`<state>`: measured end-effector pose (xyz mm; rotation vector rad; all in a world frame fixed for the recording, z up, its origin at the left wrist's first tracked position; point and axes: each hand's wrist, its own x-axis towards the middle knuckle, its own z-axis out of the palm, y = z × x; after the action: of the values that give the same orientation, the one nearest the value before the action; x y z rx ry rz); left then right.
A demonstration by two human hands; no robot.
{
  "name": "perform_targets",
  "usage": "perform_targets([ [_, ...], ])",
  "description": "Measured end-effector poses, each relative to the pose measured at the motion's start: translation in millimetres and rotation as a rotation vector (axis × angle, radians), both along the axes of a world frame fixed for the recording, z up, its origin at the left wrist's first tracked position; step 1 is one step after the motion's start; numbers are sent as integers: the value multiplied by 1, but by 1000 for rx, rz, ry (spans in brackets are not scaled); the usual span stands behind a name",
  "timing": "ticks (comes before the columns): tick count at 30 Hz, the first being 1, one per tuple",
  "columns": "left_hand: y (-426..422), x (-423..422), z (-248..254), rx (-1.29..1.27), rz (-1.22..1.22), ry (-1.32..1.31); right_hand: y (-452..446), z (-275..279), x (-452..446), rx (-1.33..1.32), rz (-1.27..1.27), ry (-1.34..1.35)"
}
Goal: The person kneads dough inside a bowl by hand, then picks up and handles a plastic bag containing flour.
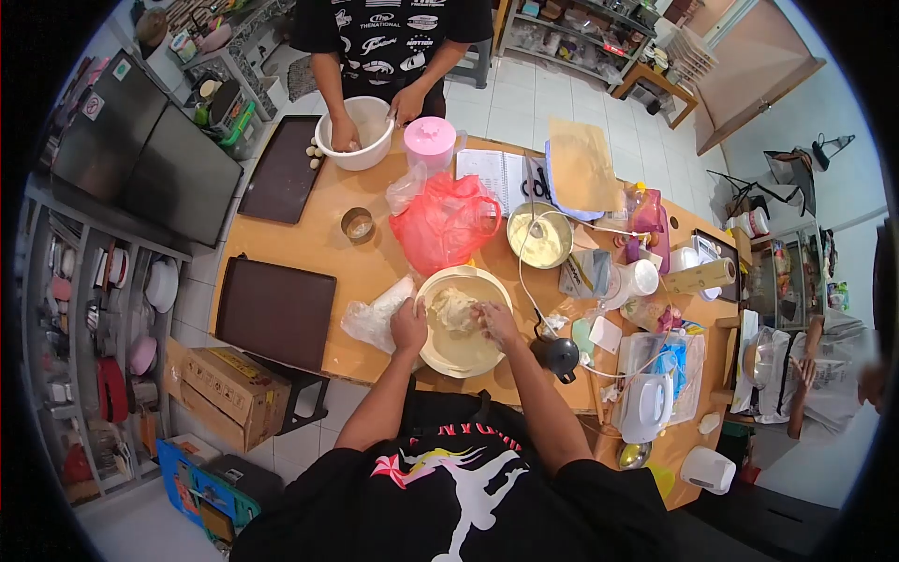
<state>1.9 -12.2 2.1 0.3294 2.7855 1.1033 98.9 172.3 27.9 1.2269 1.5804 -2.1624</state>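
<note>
A cream-coloured bowl (465, 359) stands near the table's front edge, with pale, lumpy dough (453, 310) inside. My left hand (409, 327) is wrapped round the bowl's left rim. At the dough's right side, inside the bowl, my right hand (493, 322) has its fingers curled against the dough, with flour or dough on them. A clear plastic bag (370, 323) with white contents lies just left of my left hand. Behind the bowl sits a red plastic bag (440, 228). A bowl of pale yellow mixture (540, 237) is behind and to the right.
Across the table a person works in a white bowl (370, 145). Dark trays (275, 314) lie left, near a small metal ring (357, 225). A black round device (559, 358), cables and a white mixer (646, 406) stand right. Another person is at the far right.
</note>
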Motion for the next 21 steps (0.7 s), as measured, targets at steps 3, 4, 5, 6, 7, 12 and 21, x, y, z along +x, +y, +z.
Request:
perform_targets([
  [3, 0, 1, -2, 10, 6, 32, -10, -27, -14, 876, 263, 108],
  [4, 0, 1, 0, 8, 10, 27, -18, -26, -19, 1211, 355, 155],
  [5, 1, 1, 3, 8, 14, 22, -25, -26, -24, 1195, 362, 95],
  [6, 2, 1, 4, 9, 19, 17, -31, -25, -30, 1179, 370, 37],
  [7, 2, 1, 3, 18, 19, 36, -34, -22, -36, 1163, 379, -19],
  [12, -1, -4, -3, 25, -16, 62, -19, -23, -46, 818, 590, -62],
  [21, 0, -4, -6, -5, -3, 58, -34, 6, -32, 1109, 805, 208],
])
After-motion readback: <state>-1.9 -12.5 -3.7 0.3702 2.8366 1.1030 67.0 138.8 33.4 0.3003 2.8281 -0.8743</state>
